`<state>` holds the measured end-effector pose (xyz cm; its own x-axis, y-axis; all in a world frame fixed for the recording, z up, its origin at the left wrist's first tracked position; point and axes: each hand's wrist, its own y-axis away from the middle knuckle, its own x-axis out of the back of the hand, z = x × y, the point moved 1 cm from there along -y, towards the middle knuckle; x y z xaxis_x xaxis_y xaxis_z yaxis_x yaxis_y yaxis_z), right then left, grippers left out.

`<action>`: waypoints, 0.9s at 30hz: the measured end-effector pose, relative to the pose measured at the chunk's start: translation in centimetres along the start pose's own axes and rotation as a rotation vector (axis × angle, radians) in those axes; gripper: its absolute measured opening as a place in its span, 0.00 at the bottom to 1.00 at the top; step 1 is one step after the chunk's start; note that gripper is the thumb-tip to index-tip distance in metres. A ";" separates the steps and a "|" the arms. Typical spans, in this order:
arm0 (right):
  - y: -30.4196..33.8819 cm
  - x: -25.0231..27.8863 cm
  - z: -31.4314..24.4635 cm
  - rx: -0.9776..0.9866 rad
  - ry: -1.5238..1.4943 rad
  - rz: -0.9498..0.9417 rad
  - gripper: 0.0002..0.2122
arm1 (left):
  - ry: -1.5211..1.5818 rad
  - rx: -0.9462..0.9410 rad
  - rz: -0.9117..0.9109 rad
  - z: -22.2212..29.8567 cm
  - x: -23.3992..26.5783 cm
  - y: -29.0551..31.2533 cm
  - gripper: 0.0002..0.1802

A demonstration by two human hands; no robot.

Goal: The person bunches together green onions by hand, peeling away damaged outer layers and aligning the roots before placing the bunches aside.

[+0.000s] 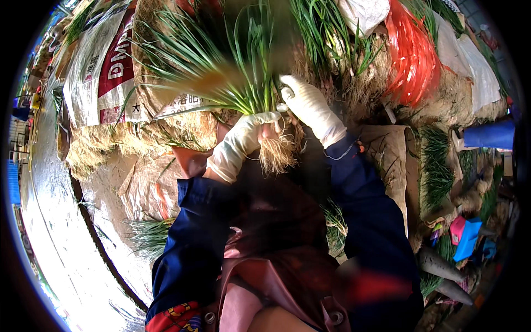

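My left hand (234,145), in a cream glove, is wrapped round the lower stems of a bunch of green garlic (250,93). The long green leaves fan out away from me. Below the grip hang the pale, stringy roots (277,154), with pinkish stem bases just above them. Close against the bunch's right side is my right hand (314,108), gloved the same way. Its fingers are closed near the stems; what they hold, if anything, is hidden.
More rooted green plants (332,41) lie piled beyond my hands. Red plastic strips (412,61) hang over the pile at the far right. A printed sack (113,66) covers plants at the far left. Root bundles (94,152) line its lower edge. Green bundles (437,160) lie at right.
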<state>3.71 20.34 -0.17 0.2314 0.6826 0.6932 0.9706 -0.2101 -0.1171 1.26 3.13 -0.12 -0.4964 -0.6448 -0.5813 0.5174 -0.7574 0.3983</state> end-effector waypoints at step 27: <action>4.0 3.1 0.1 -0.083 0.167 0.055 0.13 | 0.323 -0.048 0.018 -0.5 0.8 -2.5 0.12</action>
<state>8.28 21.70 1.42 0.2635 0.5444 0.7963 0.9464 -0.3056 -0.1042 -0.12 4.57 -1.94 -0.2441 -0.5858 -0.7728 0.5600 -0.7358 0.3808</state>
